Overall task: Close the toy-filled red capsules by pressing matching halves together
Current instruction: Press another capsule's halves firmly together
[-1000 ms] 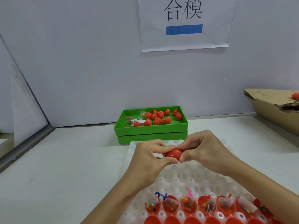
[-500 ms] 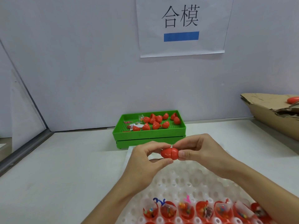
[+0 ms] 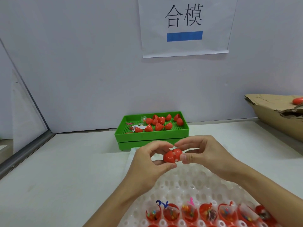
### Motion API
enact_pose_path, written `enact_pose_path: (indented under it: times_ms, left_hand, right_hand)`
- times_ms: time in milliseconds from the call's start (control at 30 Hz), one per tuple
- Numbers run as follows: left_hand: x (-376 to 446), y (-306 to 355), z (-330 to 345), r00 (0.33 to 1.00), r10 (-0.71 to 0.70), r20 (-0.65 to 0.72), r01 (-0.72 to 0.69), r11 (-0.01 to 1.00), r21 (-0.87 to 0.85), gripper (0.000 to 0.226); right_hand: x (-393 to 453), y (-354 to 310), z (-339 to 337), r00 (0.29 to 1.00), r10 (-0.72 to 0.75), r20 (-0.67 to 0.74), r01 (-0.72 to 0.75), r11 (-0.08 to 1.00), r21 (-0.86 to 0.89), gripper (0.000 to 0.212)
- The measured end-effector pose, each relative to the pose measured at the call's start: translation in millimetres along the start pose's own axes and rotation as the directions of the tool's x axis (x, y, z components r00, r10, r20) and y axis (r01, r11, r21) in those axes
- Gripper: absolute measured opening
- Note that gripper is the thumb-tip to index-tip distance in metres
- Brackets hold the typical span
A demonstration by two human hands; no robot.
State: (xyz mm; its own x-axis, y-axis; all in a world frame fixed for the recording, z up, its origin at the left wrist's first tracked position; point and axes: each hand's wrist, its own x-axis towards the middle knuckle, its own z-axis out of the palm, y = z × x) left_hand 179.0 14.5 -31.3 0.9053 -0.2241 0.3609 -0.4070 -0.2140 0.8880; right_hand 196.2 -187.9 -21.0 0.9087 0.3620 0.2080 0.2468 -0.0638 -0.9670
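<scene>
Both hands hold one red capsule point(image 3: 173, 155) up in the air, above the far end of the white holder tray point(image 3: 188, 184). The left hand point(image 3: 148, 163) curls its fingers and thumb round the left half. The right hand point(image 3: 202, 153) pinches the right half with its thumb and fingers. The two halves touch, but they look a bit crooked, and a little white bit shows at the gap where they meet.

To do this step well, I think the halves need to line up straight first, rim to rim all the way round. Then both hands should push toward each other, evenly, until the gap is gone. If the white bit is part of the toy or its bag (I cannot tell which), it should be tucked inside before pushing, or it may get pinched in the crack.

Now the counting. There is one capsule in the hands. In the white holder tray, near the bottom of the picture, I count about seven open red halves with toys point(image 3: 188, 212) in one row, and more red shows below them, cut off by the edge. In the green tray point(image 3: 151, 138) by the wall there are about eleven loose red halves point(image 3: 161, 120), though some hide each other, plus a few small toys at the left. One more red capsule point(image 3: 297, 100) lies in the cardboard box point(image 3: 270, 115) at the right.
</scene>
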Motion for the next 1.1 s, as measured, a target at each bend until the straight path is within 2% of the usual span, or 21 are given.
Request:
enact_pose_path:
  times_ms: [133, 300, 500, 867, 1100]
  left_hand:
    - [-0.5, 0.5, -1.0, 1.0, -0.004, 0.011, 0.004, 0.999, -0.034, 0.032]
    - [1.0, 2.6, -2.9, 1.0, -0.014, -0.002, 0.014, 1.0, 0.015, 0.026]
    - [0.2, 4.4, -3.0, 0.998, -0.025, -0.051, 0.026, 1.0, 0.014, 0.027]
    - [-0.1, 6.8, -3.3, 0.999, 0.007, -0.041, -0.004, 0.997, 0.077, 0.027]
    - [-1.4, 6.7, -0.9, 0.999, -0.001, -0.039, 0.006, 0.991, 0.131, 0.024]
  right_hand:
    - [0.1, 0.4, -0.1, 1.0, -0.004, -0.006, 0.004, 1.0, 0.001, 0.03]
    - [-0.1, -0.5, 0.5, 1.0, -0.003, -0.011, 0.003, 1.0, -0.003, 0.027]
    - [-0.6, -0.3, -0.7, 1.0, -0.024, 0.007, 0.024, 0.999, 0.022, 0.03]
    - [-1.3, 0.6, 0.6, 1.0, -0.024, -0.004, 0.025, 1.0, 0.009, 0.03]
    - [-1.2, 0.0, 2.5, 0.997, -0.048, -0.064, 0.043, 0.996, -0.081, 0.022]
